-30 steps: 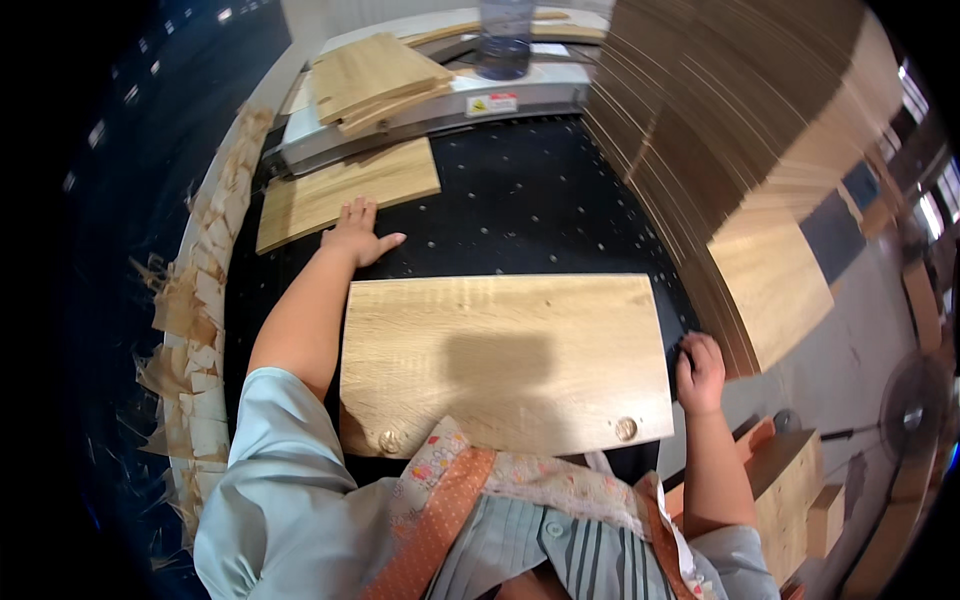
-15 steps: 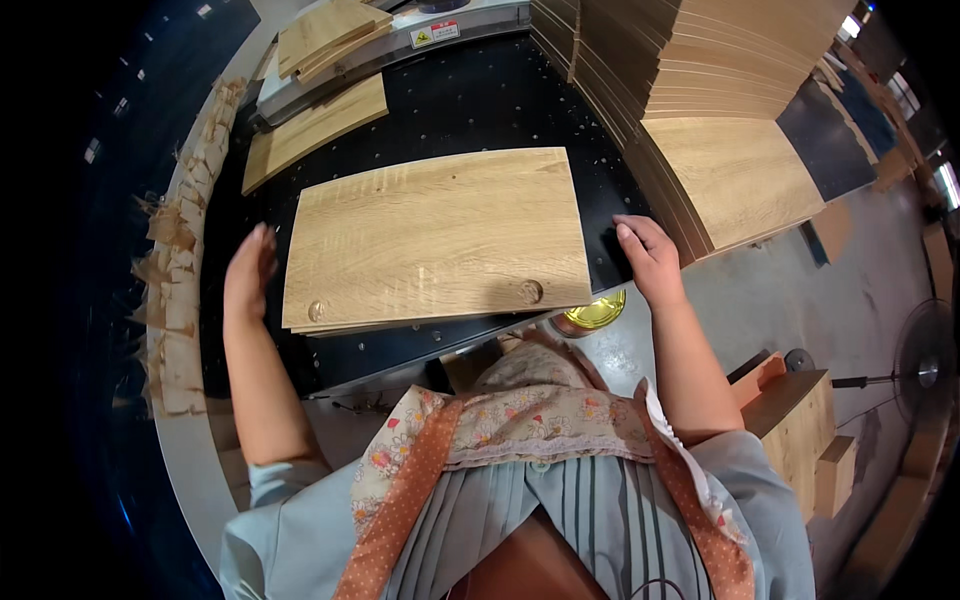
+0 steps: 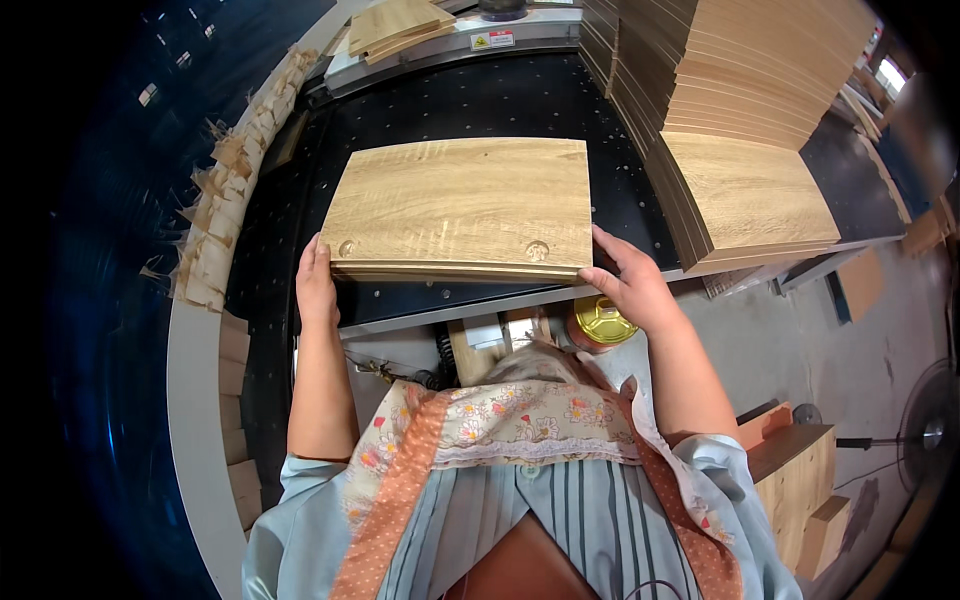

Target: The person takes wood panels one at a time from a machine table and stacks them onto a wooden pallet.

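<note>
A small stack of oak-look wooden boards [image 3: 465, 200] lies on the black table in front of me. The top board has a bowed far edge and two round recesses near its front corners. My left hand [image 3: 317, 287] is closed on the stack's left end at the front corner. At the opposite end my right hand [image 3: 632, 282] grips the front right corner, thumb on the near side and fingers along the end. Undersides of the boards are hidden.
Tall stacks of matching boards [image 3: 745, 190] stand on the right. More boards [image 3: 395, 27] rest on the grey machine rail [image 3: 450, 50] at the back. Ragged strips [image 3: 230, 175] line the left edge. Below the front edge sits a yellow-lidded can [image 3: 603, 322]; a fan [image 3: 930, 432] stands far right.
Both hands have moved in from beside the stack and now hold its ends. The stack sits squarer to me. The loose board by the rail has shifted left and is mostly out of sight.
</note>
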Demonstrator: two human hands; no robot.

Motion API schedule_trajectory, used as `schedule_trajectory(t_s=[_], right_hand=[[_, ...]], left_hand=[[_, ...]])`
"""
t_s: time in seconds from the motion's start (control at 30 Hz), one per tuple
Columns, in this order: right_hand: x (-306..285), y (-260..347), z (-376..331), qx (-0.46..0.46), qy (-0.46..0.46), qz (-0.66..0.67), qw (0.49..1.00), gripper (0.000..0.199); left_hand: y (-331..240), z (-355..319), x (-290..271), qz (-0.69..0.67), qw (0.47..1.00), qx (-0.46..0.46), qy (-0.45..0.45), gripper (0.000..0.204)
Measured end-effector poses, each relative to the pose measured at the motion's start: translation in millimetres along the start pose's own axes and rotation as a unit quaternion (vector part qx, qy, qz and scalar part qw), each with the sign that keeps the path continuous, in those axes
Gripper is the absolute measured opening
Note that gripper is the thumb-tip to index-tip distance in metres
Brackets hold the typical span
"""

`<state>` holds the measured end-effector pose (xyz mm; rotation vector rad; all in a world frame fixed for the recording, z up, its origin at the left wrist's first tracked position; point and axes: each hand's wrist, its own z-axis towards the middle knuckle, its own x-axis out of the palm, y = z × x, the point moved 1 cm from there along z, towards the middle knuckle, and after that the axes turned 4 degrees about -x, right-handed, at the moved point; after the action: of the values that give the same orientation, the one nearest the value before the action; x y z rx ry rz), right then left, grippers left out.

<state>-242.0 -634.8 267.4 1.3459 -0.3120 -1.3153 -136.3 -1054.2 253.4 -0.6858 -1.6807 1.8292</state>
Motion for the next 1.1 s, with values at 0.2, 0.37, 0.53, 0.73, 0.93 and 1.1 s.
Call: schedule_trajectory(t_s=[0.2,0.37,0.53,0.73,0.93,1.1], right_hand=[[4.8,17.1,-5.2,0.001,0.002,-0.088,0.996,0.065],[9.0,21.4,-12.2,-0.033,-0.022,-0.160,0.986,0.063],[10.4,34.1,-6.4,-0.029,-0.038,-0.193,0.980,0.052],[11.4,39.5,-4.8,-0.016,-0.036,-0.209,0.977,0.045],[8.7,43.8,-2.3,0.025,-0.022,-0.190,0.981,0.038],[8.3,49.0,0.2,0.008,-0.009,-0.238,0.971,0.028]], left_hand=[[8.6,3.5,-5.5,-0.021,1.000,-0.001,0.006,0.038],[4.7,-6.3,-11.5,-0.045,0.993,0.015,0.104,0.048],[-0.2,1.7,-31.6,0.108,0.977,0.061,0.171,0.071],[-6.4,3.0,-31.5,0.218,0.962,0.109,0.120,0.067],[-8.8,9.7,-34.7,0.237,0.956,0.114,0.128,0.065],[-20.7,10.9,-30.1,0.292,0.940,0.073,0.159,0.061]])
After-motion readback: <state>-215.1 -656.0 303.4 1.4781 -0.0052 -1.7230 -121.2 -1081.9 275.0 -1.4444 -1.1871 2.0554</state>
